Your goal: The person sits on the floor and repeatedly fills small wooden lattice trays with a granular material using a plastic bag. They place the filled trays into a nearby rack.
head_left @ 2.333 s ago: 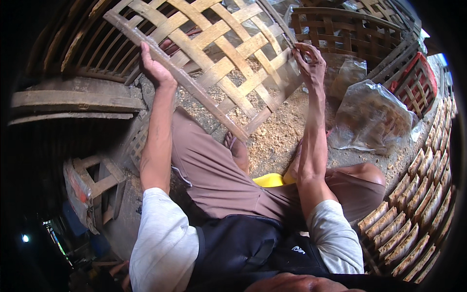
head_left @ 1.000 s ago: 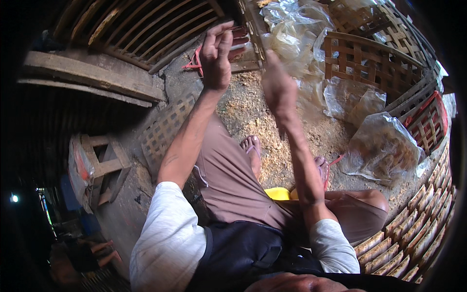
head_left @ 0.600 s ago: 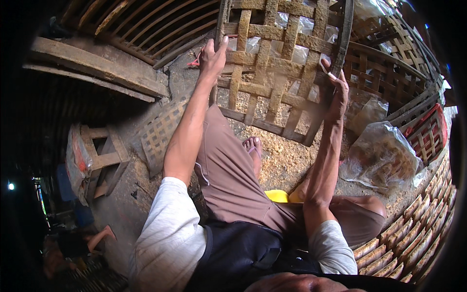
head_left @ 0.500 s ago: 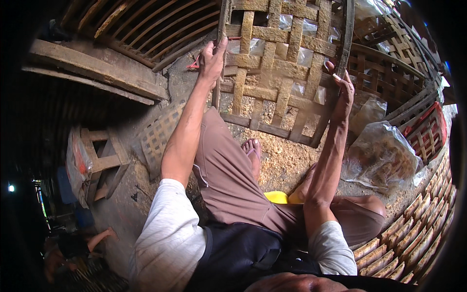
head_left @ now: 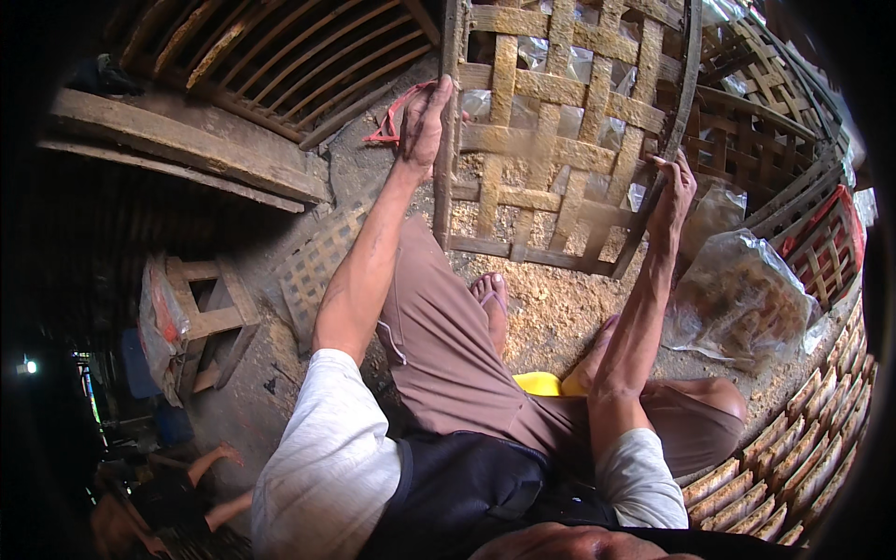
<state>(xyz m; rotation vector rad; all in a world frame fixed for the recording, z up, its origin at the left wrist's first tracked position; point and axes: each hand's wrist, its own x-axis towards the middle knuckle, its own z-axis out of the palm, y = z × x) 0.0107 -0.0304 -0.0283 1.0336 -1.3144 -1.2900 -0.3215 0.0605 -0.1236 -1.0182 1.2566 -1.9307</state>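
Note:
A large rectangular rack of woven bamboo strips (head_left: 527,140), caked with yellowish-brown crumbs, is held up in front of me. My left hand (head_left: 426,129) is closed on its left wooden side bar, thumb upward. On the right bar, lower down, the fingers of my right hand (head_left: 672,191) are wrapped round the edge. Through the gaps in the weave I can see clear plastic and crumbs on the floor. A red strap or string (head_left: 387,129) hangs next to my left hand, and I cannot tell what it is tied to.
Brown crumbs (head_left: 551,299) cover the floor by my feet. Filled clear plastic bags (head_left: 737,299) and more woven racks lie at right, with rows of brown pieces (head_left: 803,448) below. A wooden stool (head_left: 210,317) stands left; another person (head_left: 177,504) sits at lower left.
Both hands and the rack have shifted a little to the right. More of the red strap now shows beside my left hand. The other person's legs at lower left show more.

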